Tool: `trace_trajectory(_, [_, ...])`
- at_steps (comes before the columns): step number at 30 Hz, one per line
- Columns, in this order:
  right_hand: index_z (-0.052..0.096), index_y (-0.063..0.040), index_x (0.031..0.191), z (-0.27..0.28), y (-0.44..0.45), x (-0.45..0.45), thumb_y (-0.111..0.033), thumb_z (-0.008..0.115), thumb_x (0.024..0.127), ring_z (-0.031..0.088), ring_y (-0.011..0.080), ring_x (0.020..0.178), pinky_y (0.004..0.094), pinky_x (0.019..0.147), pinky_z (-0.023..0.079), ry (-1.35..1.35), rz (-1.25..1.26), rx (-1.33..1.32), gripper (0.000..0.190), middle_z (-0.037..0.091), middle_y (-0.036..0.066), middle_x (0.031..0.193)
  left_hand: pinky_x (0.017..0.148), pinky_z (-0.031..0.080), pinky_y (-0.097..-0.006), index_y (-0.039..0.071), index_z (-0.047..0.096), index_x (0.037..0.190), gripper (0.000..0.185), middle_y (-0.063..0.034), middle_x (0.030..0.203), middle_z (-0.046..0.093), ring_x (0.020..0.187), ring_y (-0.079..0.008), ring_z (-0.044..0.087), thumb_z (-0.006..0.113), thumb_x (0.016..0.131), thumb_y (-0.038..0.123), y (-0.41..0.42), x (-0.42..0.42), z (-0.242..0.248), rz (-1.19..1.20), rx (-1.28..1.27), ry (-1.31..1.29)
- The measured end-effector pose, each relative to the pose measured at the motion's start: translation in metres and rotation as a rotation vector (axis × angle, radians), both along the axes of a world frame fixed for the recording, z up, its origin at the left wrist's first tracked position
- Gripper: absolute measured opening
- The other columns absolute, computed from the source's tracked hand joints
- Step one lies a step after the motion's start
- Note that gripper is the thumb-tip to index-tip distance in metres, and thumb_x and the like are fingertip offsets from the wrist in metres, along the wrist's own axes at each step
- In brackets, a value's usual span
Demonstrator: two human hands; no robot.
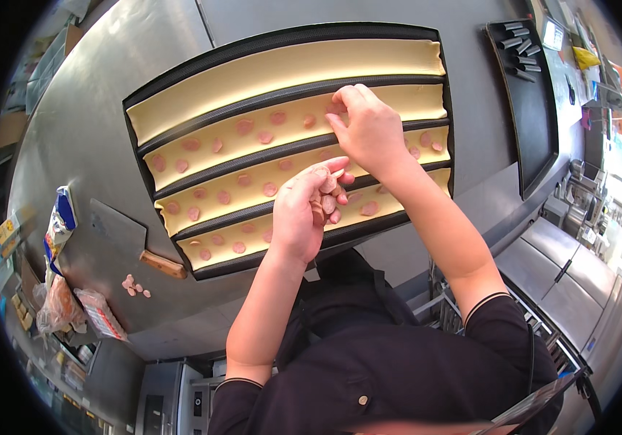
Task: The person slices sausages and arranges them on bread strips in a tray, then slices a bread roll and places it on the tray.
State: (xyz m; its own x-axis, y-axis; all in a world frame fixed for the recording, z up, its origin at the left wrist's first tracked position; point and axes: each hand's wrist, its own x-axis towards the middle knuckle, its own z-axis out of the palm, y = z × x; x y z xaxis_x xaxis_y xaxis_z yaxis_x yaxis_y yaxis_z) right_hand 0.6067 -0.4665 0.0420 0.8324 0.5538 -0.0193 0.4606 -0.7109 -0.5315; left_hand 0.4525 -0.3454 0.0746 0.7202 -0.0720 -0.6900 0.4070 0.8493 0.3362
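My left hand (301, 215) is cupped, palm up, around a pile of pink sausage slices (328, 190) above the near rows of a black baking tray (294, 38). The thumb and fingertips of my right hand (370, 122) close on one sausage slice (337, 107) at the second dough strip from the back. Long channels in the tray hold pale dough strips (191, 103). Sausage slices are scattered over the three nearer strips, while the farthest strip is bare. My hands and forearms hide parts of the nearer rows.
Left of the tray on the steel table (98, 109) lie a cleaver (126, 228) with a wooden handle, loose sausage slices (135, 286), a packet of sausage (101, 314) and a blue-and-white bag (60, 223). Farther right, a dark tray (534, 119) carries several metal tubes (523, 46).
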Motion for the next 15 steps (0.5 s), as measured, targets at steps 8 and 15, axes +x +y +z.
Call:
trace_trajectory(8, [0.072, -0.007, 0.107, 0.0045, 0.0041, 0.0005, -0.012, 0.081, 0.096, 0.077, 0.0325, 0.097, 0.0446, 0.083, 0.062, 0.135, -0.065, 0.016, 0.015, 0.076, 0.01, 0.105, 0.064, 0.05, -0.029, -0.01, 0.068, 0.144, 0.048, -0.016, 0.114, 0.073, 0.086, -0.0166, 0.064, 0.055, 0.111, 0.023, 0.0041, -0.0023, 0.0004, 0.023, 0.031, -0.001])
trace_trajectory(15, [0.072, -0.009, 0.103, 0.0042, 0.0054, -0.0025, -0.013, 0.081, 0.094, 0.076, 0.0336, 0.095, 0.0463, 0.083, 0.061, 0.118, -0.079, -0.012, 0.013, 0.073, 0.01, 0.104, 0.064, 0.051, -0.0286, -0.01, 0.068, 0.143, 0.047, -0.0151, 0.113, 0.073, 0.086, -0.0164, 0.065, 0.056, 0.111, 0.022, 0.0038, -0.0041, -0.0012, 0.027, 0.015, -0.001])
